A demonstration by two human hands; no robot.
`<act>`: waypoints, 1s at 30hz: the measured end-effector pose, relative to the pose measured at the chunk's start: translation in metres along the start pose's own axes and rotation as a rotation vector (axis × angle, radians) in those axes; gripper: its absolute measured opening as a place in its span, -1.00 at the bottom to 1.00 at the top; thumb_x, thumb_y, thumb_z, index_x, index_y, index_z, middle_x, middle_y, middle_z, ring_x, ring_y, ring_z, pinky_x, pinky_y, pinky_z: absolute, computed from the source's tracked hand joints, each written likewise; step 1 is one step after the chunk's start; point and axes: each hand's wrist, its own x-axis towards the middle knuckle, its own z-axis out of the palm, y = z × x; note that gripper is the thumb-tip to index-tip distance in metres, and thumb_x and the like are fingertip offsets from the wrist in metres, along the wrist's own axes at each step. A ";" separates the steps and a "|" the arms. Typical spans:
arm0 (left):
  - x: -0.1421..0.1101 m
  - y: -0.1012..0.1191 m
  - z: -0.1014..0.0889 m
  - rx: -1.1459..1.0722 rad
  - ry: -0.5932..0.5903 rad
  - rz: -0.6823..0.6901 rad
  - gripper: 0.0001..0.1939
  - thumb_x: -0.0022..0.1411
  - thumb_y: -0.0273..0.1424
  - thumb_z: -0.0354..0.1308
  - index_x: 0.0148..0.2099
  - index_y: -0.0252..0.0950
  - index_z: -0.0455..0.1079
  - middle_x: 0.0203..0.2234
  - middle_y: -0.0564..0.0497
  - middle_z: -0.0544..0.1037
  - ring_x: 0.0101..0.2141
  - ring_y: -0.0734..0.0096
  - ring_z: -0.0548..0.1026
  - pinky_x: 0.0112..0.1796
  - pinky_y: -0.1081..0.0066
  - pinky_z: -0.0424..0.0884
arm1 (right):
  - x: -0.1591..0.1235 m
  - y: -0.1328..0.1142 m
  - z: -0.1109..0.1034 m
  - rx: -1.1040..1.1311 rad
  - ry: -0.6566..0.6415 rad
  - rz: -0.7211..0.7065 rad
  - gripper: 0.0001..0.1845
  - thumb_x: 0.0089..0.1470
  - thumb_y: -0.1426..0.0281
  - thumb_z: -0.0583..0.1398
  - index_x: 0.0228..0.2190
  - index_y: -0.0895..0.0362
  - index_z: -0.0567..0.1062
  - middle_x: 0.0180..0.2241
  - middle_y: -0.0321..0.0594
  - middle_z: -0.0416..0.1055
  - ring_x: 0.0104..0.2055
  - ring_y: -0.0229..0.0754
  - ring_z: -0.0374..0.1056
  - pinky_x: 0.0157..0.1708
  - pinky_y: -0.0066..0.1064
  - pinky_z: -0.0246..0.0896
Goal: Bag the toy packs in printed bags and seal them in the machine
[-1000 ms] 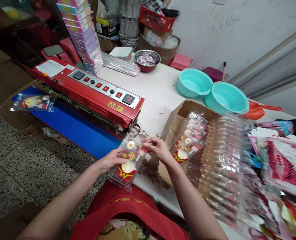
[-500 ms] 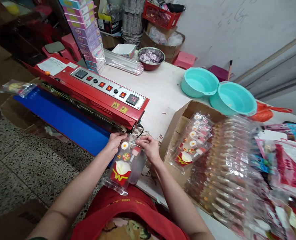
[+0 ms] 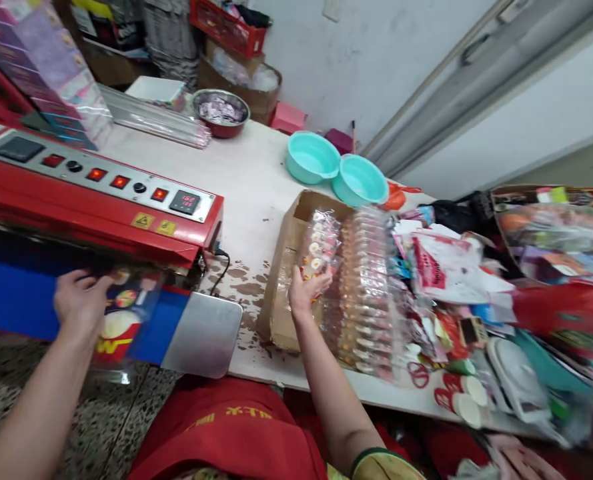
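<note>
My left hand (image 3: pixel 81 300) is at the blue conveyor belt (image 3: pixel 16 287) of a red band sealer (image 3: pixel 101 213). Its fingers are bent, pinching the upper left corner of a clear plastic packet (image 3: pixel 121 327) printed or filled with a red fries shape and small food pieces. The packet's top edge lies along the sealer's slot. Over at the cardboard box (image 3: pixel 286 267), my right hand (image 3: pixel 307 290) has its fingers apart, over the row of similar packets (image 3: pixel 321 233). Whether the fingertips touch a packet is hard to tell.
A metal plate (image 3: pixel 206 333) extends from the belt's end. More packets (image 3: pixel 369 287) stand in a dense row in the box. Behind are two turquoise basins (image 3: pixel 312 159) and a steel bowl (image 3: pixel 221 113). Scissors (image 3: pixel 419 375), paper cups (image 3: pixel 459 403) and bags clutter the right side.
My left hand has moved left along the sealer with the packet. My right hand has let go of it and reached right to the box. The view has turned right.
</note>
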 end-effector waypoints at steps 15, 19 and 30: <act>-0.203 0.059 0.071 -0.277 -0.981 0.189 -0.45 0.04 -0.30 0.32 0.09 -0.22 0.30 0.03 -0.14 0.45 0.05 0.19 0.40 0.03 0.28 0.30 | 0.010 -0.020 -0.082 -0.031 -0.246 -0.284 0.37 -0.33 0.13 0.41 0.31 0.16 -0.24 0.22 0.28 0.02 0.24 0.36 0.05 0.13 0.11 0.05; -0.209 0.083 0.086 -0.521 -1.265 -0.120 -0.33 -0.01 -0.31 0.35 0.15 -0.23 0.22 0.03 -0.16 0.47 -0.01 0.18 0.46 -0.06 0.29 0.38 | -0.036 -0.038 -0.089 0.067 -0.492 -0.444 0.30 -0.19 0.09 0.36 0.32 0.14 -0.30 0.21 0.20 0.04 0.21 0.25 0.11 0.07 0.03 0.18; -0.144 0.030 0.015 -0.287 -1.323 -0.466 -0.39 -0.10 -0.40 0.39 0.03 -0.32 0.34 -0.21 -0.15 0.59 -0.25 0.22 0.57 -0.19 0.32 0.43 | -0.049 -0.048 -0.042 0.176 -0.827 -0.818 -0.12 -0.19 0.30 0.35 0.15 0.05 0.15 0.13 -0.02 0.09 0.21 0.08 0.08 0.19 0.00 0.09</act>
